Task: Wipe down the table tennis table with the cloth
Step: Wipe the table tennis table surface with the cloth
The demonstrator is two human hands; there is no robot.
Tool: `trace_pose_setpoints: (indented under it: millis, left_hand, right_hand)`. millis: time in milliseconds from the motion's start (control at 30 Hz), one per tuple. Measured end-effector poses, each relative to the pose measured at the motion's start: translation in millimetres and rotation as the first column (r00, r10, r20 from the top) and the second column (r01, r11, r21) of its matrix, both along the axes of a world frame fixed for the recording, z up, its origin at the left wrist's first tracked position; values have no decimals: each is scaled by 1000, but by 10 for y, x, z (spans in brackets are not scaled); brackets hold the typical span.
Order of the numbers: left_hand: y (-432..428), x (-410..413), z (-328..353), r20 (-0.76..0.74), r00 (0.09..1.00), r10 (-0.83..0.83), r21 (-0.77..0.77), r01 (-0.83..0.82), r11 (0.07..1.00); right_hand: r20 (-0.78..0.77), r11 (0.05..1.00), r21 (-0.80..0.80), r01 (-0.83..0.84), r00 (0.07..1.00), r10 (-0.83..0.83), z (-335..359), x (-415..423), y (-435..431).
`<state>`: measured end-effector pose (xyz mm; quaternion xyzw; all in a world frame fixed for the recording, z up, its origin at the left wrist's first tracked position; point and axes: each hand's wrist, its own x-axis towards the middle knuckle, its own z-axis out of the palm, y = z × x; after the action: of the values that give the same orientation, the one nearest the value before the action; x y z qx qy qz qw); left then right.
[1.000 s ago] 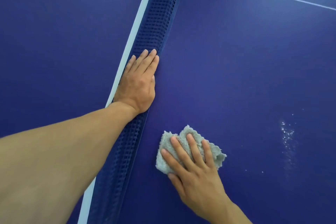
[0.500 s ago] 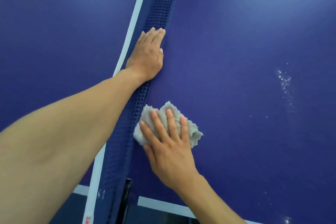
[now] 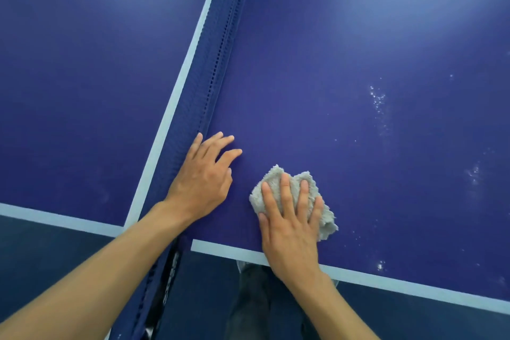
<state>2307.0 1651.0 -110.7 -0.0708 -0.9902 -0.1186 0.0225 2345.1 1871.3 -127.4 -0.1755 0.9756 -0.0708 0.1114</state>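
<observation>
The cloth [image 3: 276,176], a pale grey towelling rag, is found crumpled on the blue table [image 3: 331,77], on the half to the right of the net [image 3: 218,63] and close to the near edge line [image 3: 386,281]. It is pressed flat under the right hand [image 3: 289,223]. The fingers are laid straight across it and nothing is curled round it, so it is held down rather than gripped. The rag shows beyond the fingertips on the far side and beyond the little finger on the right, and its longer run is from far left to near right.

The left hand [image 3: 201,182] is rested on the table just beside the foot of the net, with fingers loosely spread and nothing held.

White specks [image 3: 379,107] are noted on the surface to the right of the cloth and further away, with a smaller patch [image 3: 380,266] near the edge line. They are well apart from the rag. The right hand is the nearer of the two, so the coming stroke is judged to run rightward and away.

Pale lettering is seen on a black bracket [image 3: 169,281] under the net's near end, but it is too blurred to be read. No other writing is observed.
</observation>
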Motion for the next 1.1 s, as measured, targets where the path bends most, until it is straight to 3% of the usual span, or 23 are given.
trace_pose_setpoints:
  millis: [100, 233, 467, 667, 733, 900, 1000, 1100]
  left_hand:
    - [184, 61, -21, -1, 1000, 20, 28, -20, 999]
    - [523, 70, -45, 9, 997, 71, 59, -72, 996]
    - [1154, -28, -183, 59, 972, 227, 72, -231, 970]
    - [1207, -16, -323, 53, 957, 286, 85, -290, 953]
    - [1207, -17, -330, 57, 952, 300, 92, -304, 948]
    - [1215, -20, -323, 75, 946, 316, 93, -322, 942]
    - [1205, -33, -321, 69, 943, 325, 107, -330, 938]
    - [1207, -40, -317, 72, 942, 329, 105, -335, 936]
  right_hand:
    - [-8, 981, -46, -188, 982, 188, -55, 226, -34]
    - [-9, 934, -58, -354, 935, 354, -97, 507, 630]
    - [-20, 970, 16, -242, 970, 243, -106, 479, 2071]
    - [-63, 987, 4, 158, 986, -157, -125, -158, 1783]
    - [-65, 995, -39, 88, 994, -90, -124, -226, 1520]
    - [-32, 936, -122, -329, 944, 328, -155, 190, 1598]
    - [-35, 940, -65, -336, 942, 335, -167, 282, 2115]
    - [-16, 975, -10, -222, 975, 221, -124, 56, 2497]
